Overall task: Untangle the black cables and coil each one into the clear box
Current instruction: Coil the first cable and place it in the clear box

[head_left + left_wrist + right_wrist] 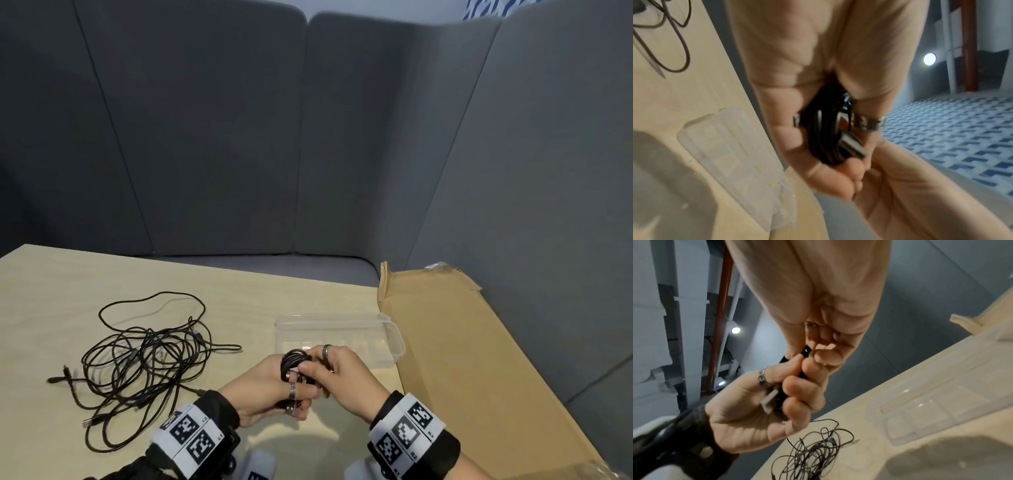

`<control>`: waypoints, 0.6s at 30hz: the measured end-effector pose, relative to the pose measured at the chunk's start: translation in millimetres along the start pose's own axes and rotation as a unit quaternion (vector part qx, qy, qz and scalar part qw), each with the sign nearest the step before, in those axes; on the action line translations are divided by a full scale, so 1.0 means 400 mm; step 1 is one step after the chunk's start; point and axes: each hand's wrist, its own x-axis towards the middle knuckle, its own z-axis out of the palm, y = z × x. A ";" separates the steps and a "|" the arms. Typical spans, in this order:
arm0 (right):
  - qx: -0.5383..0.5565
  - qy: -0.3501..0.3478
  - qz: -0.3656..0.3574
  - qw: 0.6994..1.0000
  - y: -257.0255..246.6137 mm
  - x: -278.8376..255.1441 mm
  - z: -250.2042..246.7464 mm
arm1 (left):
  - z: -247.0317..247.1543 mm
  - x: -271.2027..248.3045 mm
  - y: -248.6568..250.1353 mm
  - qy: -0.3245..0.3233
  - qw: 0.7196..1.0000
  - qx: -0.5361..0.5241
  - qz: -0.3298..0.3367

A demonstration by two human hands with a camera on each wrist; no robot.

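A small coiled black cable (pixel 294 366) with a silver USB plug (pixel 292 409) is held between both hands just in front of the clear box (pixel 390 330). My left hand (pixel 274 390) grips the coil (pixel 824 134) in curled fingers, the plug (pixel 853 146) sticking out by the ringed finger. My right hand (pixel 337 373) pinches the coil's top end (pixel 805 352) with thumb and fingertips. A tangle of black cables (pixel 144 359) lies loose on the table to the left (pixel 813 451). The clear box (pixel 731 155) (pixel 931 410) holds nothing that I can see.
The light wooden table (pixel 68 281) ends at grey padded seat backs (pixel 205 137). A flattened cardboard sheet (pixel 462 359) lies on the right, touching the box's right side.
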 end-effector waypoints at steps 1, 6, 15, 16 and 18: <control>0.004 0.007 0.006 1.000 0.008 0.002 0.002 | 0.000 0.002 -0.008 -0.004 1.000 0.003 0.002; 0.024 -0.004 0.009 1.000 0.026 0.022 0.003 | 0.004 0.031 -0.040 0.098 0.992 0.077 -0.011; -0.021 -0.027 0.026 0.999 0.080 0.098 0.002 | -0.025 0.120 -0.080 0.226 0.957 0.183 -0.008; -0.030 -0.033 0.030 0.999 0.088 0.120 -0.004 | -0.031 0.132 -0.082 0.238 0.956 0.174 -0.005; -0.056 -0.023 0.037 0.997 0.102 0.178 -0.014 | -0.047 0.158 -0.083 0.262 0.957 0.122 0.020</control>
